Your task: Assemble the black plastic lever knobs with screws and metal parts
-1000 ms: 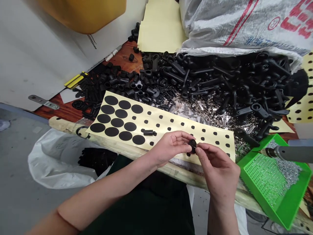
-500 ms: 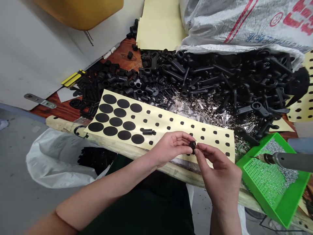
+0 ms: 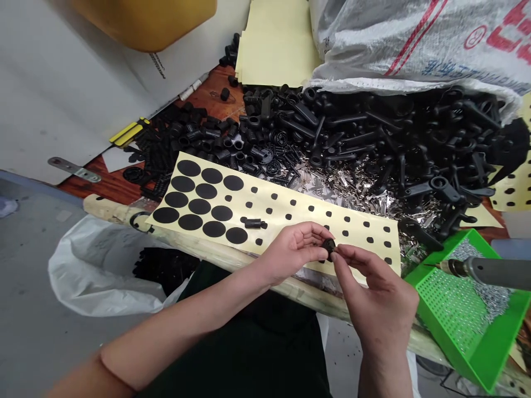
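Between the fingertips of both hands is a small round black plastic part (image 3: pixel 329 246), partly covered by the fingers. My left hand (image 3: pixel 296 249) pinches it from the left, thumb below and fingers curled above. From the right, my right hand (image 3: pixel 369 282) has thumb and forefinger closed at its edge; whether a smaller piece sits in that pinch is hidden. Both hands are over a pale yellow sticker sheet (image 3: pixel 286 207) with large black discs and rows of small black dots. A short black cylindrical part with a narrow tip (image 3: pixel 253 223) lies on the sheet, left of my hands.
Behind the sheet lie heaped black plastic handles (image 3: pixel 352 121), black caps (image 3: pixel 211 135) and small metal clips (image 3: pixel 357 188). A green basket (image 3: pixel 477 354) of screws stands right, an electric screwdriver (image 3: pixel 489 272) over it. A white sack (image 3: pixel 394 44) and yellow container (image 3: pixel 145 22) are behind.
The whole view has shifted slightly. Both hands keep the black part pinched between them in nearly the same place, with only a small turn of the right hand.
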Demonstrator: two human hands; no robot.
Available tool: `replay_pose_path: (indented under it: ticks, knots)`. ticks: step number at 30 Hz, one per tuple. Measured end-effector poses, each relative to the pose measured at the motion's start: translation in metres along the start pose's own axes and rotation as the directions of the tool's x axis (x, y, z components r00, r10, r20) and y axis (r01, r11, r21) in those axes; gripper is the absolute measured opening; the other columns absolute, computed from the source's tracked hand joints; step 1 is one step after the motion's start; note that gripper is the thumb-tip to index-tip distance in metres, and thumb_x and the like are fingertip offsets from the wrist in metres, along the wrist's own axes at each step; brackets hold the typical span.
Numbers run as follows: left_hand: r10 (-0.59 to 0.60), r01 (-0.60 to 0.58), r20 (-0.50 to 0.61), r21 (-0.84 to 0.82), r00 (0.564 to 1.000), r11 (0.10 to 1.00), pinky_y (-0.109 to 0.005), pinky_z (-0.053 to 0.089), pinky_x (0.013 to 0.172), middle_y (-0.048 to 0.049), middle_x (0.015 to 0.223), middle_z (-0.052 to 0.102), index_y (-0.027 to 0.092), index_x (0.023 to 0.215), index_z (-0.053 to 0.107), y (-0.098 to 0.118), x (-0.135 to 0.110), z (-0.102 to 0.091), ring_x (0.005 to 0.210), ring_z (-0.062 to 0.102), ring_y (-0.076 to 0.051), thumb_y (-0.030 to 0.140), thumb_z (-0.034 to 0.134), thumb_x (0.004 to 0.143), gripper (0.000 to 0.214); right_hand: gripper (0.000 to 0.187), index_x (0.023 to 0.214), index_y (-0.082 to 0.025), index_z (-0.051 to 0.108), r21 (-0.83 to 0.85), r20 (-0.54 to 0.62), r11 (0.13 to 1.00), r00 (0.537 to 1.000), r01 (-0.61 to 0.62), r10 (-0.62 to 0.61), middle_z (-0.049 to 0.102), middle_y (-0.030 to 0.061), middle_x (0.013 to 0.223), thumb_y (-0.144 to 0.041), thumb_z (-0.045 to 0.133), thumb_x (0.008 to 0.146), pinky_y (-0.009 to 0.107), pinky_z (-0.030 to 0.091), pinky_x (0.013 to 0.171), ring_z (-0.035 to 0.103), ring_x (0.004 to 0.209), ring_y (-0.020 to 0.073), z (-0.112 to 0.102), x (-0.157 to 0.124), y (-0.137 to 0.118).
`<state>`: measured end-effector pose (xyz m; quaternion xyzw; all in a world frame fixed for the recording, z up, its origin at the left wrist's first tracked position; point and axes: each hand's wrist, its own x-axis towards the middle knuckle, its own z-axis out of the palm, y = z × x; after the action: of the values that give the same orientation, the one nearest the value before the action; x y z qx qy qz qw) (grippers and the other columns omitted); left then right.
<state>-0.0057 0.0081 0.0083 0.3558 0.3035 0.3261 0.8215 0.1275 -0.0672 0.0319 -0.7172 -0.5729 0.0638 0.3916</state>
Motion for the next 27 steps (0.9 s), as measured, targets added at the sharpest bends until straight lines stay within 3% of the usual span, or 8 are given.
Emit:
replay_pose_path:
  ticks: [5,13,19,24,27]
  knots:
    - [0.033,-0.034,-0.021,-0.027,0.999,0.999,-0.028,0.045,0.081,-0.0029,0.087,0.063,0.015,0.089,0.065,-0.001,-0.001,0.001,0.087,0.059,-0.015,0.008,0.068,0.07,0.02,0.015,0.089,-0.022,0.07,0.02,-0.04,1.0,0.999,0.002,-0.002,0.074,0.0011,0.082,-0.023,0.073,0.074,0.029,0.057,0.069,0.069,0.068,0.0156,0.001,-0.001,-0.002]
    - [0.043,-0.044,-0.015,-0.09,0.999,0.995,-0.027,0.045,0.081,-0.0029,0.091,0.062,0.016,0.092,0.065,-0.004,0.002,-0.003,0.089,0.059,-0.014,0.009,0.068,0.071,0.022,0.033,0.105,-0.02,0.067,0.186,-0.05,0.983,0.999,-0.007,0.017,0.071,0.0047,0.09,-0.021,0.074,0.073,0.033,0.057,0.077,0.068,0.075,0.0159,-0.002,0.004,0.002]
    - [0.061,-0.064,-0.026,-0.118,0.998,0.991,-0.025,0.045,0.078,-0.004,0.088,0.062,0.014,0.091,0.064,-0.003,0.0,-0.001,0.086,0.058,-0.014,0.012,0.072,0.071,0.021,0.019,0.095,-0.02,0.069,0.175,0.015,0.981,0.996,0.081,-0.085,0.068,0.0047,0.084,-0.024,0.071,0.077,0.032,0.054,0.068,0.063,0.072,0.0161,0.005,0.008,0.004]
    - [0.08,-0.083,-0.02,-0.219,0.997,0.972,-0.027,0.046,0.079,-0.0033,0.083,0.063,0.015,0.085,0.064,-0.005,-0.005,0.003,0.082,0.059,-0.014,0.011,0.078,0.06,0.029,0.005,0.083,-0.021,0.068,0.235,-0.109,0.963,0.988,0.134,-0.111,0.066,0.0036,0.081,-0.02,0.069,0.078,0.03,0.049,0.066,0.062,0.073,0.0165,0.017,0.002,0.001]
    - [0.117,-0.124,-0.045,-0.207,0.992,0.971,-0.028,0.046,0.082,-0.0024,0.081,0.063,0.015,0.086,0.064,-0.003,-0.011,0.007,0.08,0.059,-0.013,0.009,0.076,0.061,0.028,0.001,0.081,-0.02,0.066,0.151,-0.217,0.977,0.969,0.149,-0.114,0.064,0.0046,0.078,-0.02,0.066,0.08,0.029,0.044,0.061,0.06,0.071,0.0169,0.022,-0.001,-0.012]
